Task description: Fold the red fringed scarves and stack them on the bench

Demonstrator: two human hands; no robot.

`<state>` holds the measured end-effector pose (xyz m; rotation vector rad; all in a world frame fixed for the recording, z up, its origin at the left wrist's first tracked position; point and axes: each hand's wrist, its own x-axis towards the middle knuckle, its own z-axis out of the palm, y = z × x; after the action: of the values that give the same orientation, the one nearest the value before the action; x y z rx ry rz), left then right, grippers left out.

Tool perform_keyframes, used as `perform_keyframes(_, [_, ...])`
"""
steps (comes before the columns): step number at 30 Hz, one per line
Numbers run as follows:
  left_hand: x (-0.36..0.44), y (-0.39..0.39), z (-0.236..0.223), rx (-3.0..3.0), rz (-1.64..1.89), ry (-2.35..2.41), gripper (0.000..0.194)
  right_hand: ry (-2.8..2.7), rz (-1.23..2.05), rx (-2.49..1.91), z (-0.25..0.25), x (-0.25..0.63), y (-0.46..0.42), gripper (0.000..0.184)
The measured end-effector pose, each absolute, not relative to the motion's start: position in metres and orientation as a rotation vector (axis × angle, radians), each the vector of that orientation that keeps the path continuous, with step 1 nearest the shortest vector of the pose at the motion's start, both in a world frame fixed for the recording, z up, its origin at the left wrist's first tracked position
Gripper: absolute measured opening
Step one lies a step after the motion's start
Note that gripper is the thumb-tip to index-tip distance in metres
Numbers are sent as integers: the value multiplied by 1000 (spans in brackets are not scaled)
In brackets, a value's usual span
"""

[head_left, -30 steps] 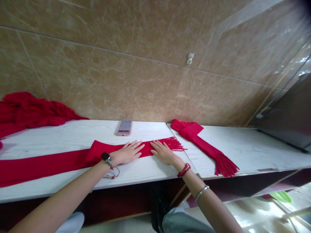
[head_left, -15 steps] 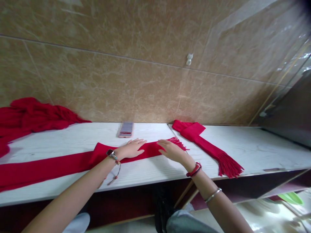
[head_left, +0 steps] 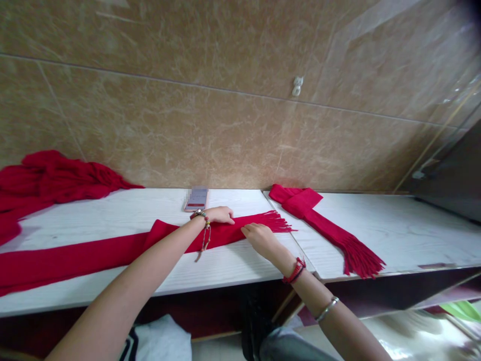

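The pale, wood-grained surface (head_left: 233,273) was hard, straight-edged and split crosswise by a seam. Along its front part, the long red scarf (head_left: 124,249) ran from the left border of the view towards that seam, nearer the front edge at its left end. Handling it well seemed to call for a light, even pull across both long edges and layers kept square, since soft, thin cloth like this could ruck easily; the raised fold jutting past its far edge would want flattening. By the surface's back-left part slumped a red heap of cloth (head_left: 69,175), deeply creased. Right of the seam, a second red scarf (head_left: 326,228) stretched from the back edge to the front edge, folded over at the back. The left hand (head_left: 220,214) rested curled at the long scarf's far edge, the right hand (head_left: 259,239) at its near edge, fingers bunched; whether either pinched cloth could not be told. They stood apart. Near the back edge lay a flat, rounded-corner phone (head_left: 196,199). Smallest, the stringy fringe (head_left: 280,221) splayed over the seam.
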<state>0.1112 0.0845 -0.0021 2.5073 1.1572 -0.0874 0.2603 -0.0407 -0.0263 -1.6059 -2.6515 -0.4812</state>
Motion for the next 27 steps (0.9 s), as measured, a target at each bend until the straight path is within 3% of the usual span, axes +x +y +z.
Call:
perform_keyframes(14, [105, 96, -6, 2386, -13, 1148, 22, -2639, -692, -1418, -34, 251, -31, 12])
perform_keyframes(27, [103, 96, -11, 2300, 88, 1166, 30, -2634, -673, -1305, -41, 248, -23, 20])
